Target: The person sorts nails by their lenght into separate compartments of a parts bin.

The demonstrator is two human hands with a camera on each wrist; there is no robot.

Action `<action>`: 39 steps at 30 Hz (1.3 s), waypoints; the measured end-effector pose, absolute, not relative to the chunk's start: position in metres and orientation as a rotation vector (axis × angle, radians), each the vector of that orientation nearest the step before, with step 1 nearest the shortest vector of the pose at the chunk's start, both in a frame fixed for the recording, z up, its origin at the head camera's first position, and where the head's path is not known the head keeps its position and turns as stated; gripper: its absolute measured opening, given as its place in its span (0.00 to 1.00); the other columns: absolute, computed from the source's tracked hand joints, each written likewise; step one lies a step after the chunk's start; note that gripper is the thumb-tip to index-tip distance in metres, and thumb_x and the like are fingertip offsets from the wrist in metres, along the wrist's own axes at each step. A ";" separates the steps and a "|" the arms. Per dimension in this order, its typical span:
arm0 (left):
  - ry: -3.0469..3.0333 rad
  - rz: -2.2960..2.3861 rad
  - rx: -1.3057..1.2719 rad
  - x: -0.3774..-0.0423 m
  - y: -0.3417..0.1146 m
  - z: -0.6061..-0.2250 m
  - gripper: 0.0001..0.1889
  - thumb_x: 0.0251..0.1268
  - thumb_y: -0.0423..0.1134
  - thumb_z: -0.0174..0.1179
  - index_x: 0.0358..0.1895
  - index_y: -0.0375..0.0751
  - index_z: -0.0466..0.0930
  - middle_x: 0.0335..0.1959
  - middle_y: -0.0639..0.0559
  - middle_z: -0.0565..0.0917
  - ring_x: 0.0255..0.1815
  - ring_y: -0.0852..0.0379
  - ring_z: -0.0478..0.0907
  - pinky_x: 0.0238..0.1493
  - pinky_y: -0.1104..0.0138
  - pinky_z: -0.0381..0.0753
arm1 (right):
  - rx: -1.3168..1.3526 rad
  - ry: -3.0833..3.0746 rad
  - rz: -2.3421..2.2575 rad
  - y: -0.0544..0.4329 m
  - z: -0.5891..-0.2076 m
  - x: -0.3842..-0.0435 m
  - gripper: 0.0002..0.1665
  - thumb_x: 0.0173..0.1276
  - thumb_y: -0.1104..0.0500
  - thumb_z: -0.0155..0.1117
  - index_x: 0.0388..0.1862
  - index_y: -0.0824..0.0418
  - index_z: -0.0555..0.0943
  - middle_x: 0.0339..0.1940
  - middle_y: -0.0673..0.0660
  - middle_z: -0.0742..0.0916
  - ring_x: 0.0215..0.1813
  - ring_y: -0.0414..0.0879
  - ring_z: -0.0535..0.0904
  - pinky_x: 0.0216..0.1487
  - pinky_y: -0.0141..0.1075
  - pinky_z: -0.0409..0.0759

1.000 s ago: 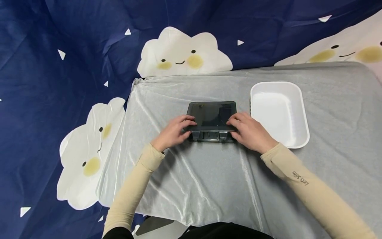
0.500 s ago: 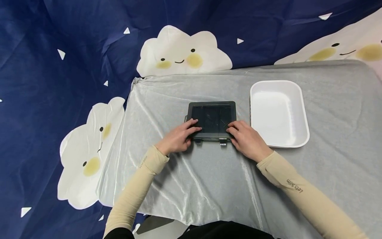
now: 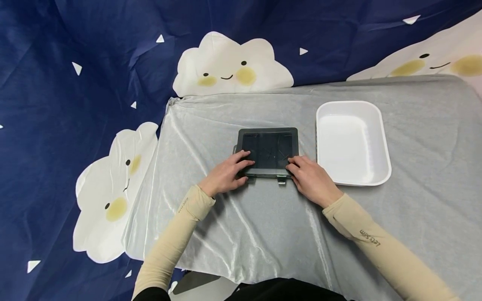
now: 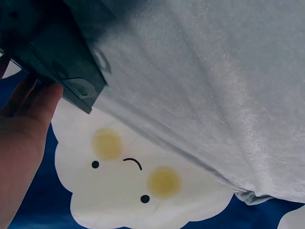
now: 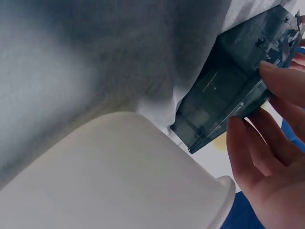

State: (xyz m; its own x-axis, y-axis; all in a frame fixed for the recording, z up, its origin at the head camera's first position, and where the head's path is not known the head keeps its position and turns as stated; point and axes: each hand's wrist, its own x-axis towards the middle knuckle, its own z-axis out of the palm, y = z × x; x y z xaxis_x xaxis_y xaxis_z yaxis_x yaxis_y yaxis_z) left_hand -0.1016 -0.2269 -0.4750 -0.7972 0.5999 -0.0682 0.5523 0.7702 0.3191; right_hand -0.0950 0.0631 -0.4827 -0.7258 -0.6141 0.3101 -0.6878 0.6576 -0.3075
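Note:
A dark, see-through plastic storage case (image 3: pixel 268 146) lies on the cloth with its lid down. Two latches (image 3: pixel 281 180) stick out from its front edge. At the front left corner, my left hand (image 3: pixel 225 174) rests extended fingers on the lid, with its thumb by the front edge. My right hand (image 3: pixel 313 179) holds the opposite front corner: bent fingertips on the lid, thumb against the front side, as the case (image 5: pixel 238 81) shows in the right wrist view. From the left wrist, fingertips (image 4: pixel 53 90) appear right at the case's edge.
Close to the right of the case stands a white plastic tub (image 3: pixel 381 138); its outer wall (image 5: pixel 114 167) fills the lower part of the right wrist view. Grey cloth (image 3: pixel 271 234) covers the table. A navy curtain (image 3: pixel 320 25) with cloud faces hangs behind and at left.
The lid has come down onto the base, hiding the front compartments seen a second ago. Both hands have moved slightly toward the body with it. During the last half second they barely shift.

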 end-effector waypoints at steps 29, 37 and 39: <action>2.867 0.351 0.844 -0.104 -0.219 -0.479 0.38 0.57 0.52 0.69 0.70 0.43 0.68 0.75 0.37 0.58 0.76 0.40 0.54 0.72 0.54 0.63 | 0.849 -2.777 0.716 0.052 -0.502 -0.087 0.24 0.55 0.51 0.76 0.36 0.64 0.72 0.64 0.71 0.74 0.70 0.65 0.66 0.65 0.57 0.69; 2.900 0.242 0.843 -0.102 -0.215 -0.481 0.38 0.58 0.52 0.68 0.70 0.42 0.67 0.74 0.35 0.59 0.75 0.38 0.56 0.71 0.55 0.64 | 0.808 -2.851 0.683 0.047 -0.504 -0.086 0.31 0.58 0.51 0.74 0.54 0.67 0.76 0.66 0.70 0.73 0.71 0.64 0.64 0.64 0.59 0.69; 2.909 0.200 0.852 -0.101 -0.214 -0.481 0.37 0.59 0.52 0.67 0.70 0.41 0.67 0.74 0.34 0.60 0.75 0.38 0.56 0.71 0.55 0.65 | 0.801 -2.857 0.651 0.045 -0.504 -0.085 0.32 0.58 0.52 0.74 0.56 0.68 0.76 0.66 0.70 0.74 0.71 0.63 0.65 0.63 0.59 0.70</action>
State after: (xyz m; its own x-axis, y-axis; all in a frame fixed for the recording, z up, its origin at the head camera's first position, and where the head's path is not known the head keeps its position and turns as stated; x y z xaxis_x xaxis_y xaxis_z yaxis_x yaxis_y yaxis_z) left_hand -0.1011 -0.2140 -0.4813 -0.8378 0.5425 -0.0621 0.5289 0.8345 0.1547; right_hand -0.0852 0.0454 -0.5043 -0.8558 -0.4726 0.2104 -0.5171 0.7697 -0.3744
